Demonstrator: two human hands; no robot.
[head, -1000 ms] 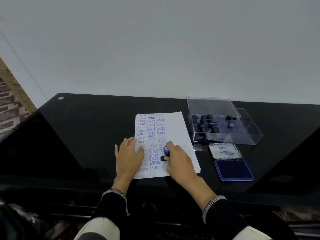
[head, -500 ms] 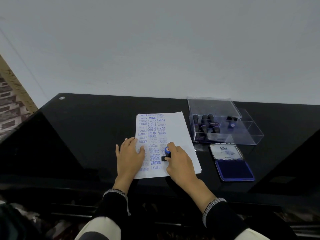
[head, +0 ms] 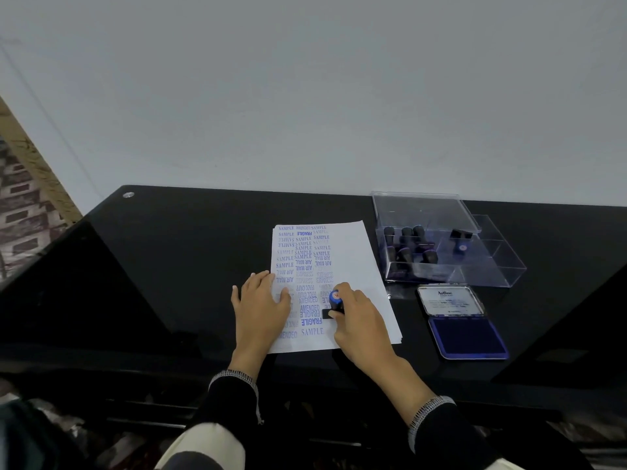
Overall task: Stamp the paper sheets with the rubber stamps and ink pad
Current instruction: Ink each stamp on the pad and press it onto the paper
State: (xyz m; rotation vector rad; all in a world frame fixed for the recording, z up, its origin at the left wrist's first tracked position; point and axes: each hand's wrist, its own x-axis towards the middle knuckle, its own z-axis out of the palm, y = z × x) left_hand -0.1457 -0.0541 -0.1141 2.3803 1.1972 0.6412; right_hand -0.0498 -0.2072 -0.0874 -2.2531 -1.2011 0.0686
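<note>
glossy black tabletop (head: 169, 266) w/ white wall behind: left hand (head: 261, 300) flat, fingers spread on blue-stamped white paper sheet (head: 353, 266), right hand (head: 359, 320) pinching blue-capped black rubber stamp (head: 334, 303) onto sheet, stamp base partly hidden, open blue ink pad (head: 470, 337) & clear plastic box of stamps (head: 441, 245) to the right.

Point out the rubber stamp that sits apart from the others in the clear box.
The blue-capped stamp in the clear box's right compartment, lying alone; the other stamps cluster in the left one.
</note>
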